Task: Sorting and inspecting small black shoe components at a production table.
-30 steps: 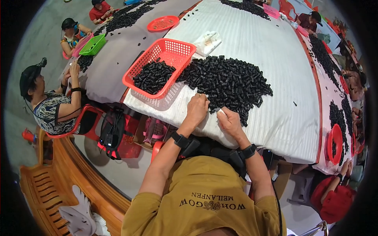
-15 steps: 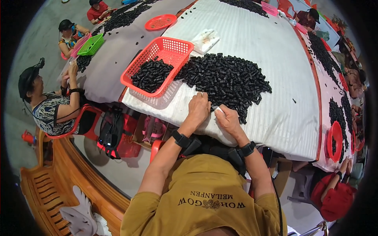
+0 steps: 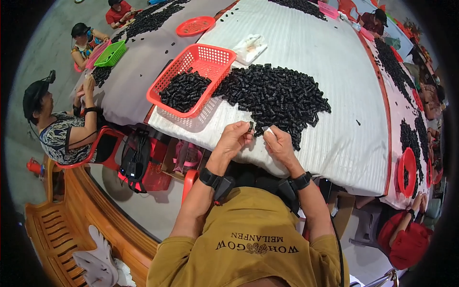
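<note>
My left hand [image 3: 235,137] is closed in a pinch on a small black plastic piece [image 3: 251,126], held just off the near edge of the pile. Beside it my right hand [image 3: 280,142] pinches a small, pale, flat blade-like tool [image 3: 266,129] whose tip points toward the left hand; its exact kind is hard to make out. A large heap of black plastic pieces [image 3: 277,95] lies on the white cloth right beyond both hands. To its left stands a red plastic basket [image 3: 224,53], partly filled with the same black pieces.
A white tissue packet [image 3: 250,49] and a red round tray [image 3: 195,26] lie beyond the basket. At far left a seated person [image 3: 62,124] works near a green basket [image 3: 110,54]. A red bowl [image 3: 406,160] is on the right. A wooden bench [image 3: 57,234] stands behind at left.
My left hand has drawn back from the heap's edge toward me and turned, so the black piece in its fingers now shows. The right hand has shifted slightly, still holding the pale tool.
</note>
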Demonstrator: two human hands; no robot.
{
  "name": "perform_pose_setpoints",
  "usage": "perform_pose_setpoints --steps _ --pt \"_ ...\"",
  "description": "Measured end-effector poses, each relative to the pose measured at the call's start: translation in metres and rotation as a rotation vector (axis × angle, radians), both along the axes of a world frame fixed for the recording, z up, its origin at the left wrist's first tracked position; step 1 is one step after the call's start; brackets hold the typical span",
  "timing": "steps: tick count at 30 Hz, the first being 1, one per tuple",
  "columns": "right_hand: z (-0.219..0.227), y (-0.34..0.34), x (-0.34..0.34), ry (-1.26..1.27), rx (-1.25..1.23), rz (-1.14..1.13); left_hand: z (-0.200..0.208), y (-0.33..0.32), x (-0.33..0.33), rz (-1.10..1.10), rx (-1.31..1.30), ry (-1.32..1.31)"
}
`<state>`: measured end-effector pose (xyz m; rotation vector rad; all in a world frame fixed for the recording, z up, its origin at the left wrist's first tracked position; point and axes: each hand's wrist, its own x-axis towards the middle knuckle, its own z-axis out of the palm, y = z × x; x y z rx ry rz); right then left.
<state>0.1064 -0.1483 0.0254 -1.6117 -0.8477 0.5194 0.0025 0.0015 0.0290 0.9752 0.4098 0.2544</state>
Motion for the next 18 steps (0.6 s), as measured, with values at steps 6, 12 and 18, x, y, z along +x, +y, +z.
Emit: perform_pose_setpoints --steps 6,12,18 --pt "0.012 0.0 -0.004 -0.106 -0.012 -0.001 -0.018 -0.013 0.0 -0.152 -0.36 -0.214" --pt "0.01 0.001 -0.003 -0.127 -0.066 -0.01 -0.018 -0.018 -0.001 -0.138 -0.305 -0.145" --pt "0.011 0.004 -0.006 -0.175 0.009 -0.023 -0.02 -0.017 -0.003 -0.176 -0.239 -0.147"
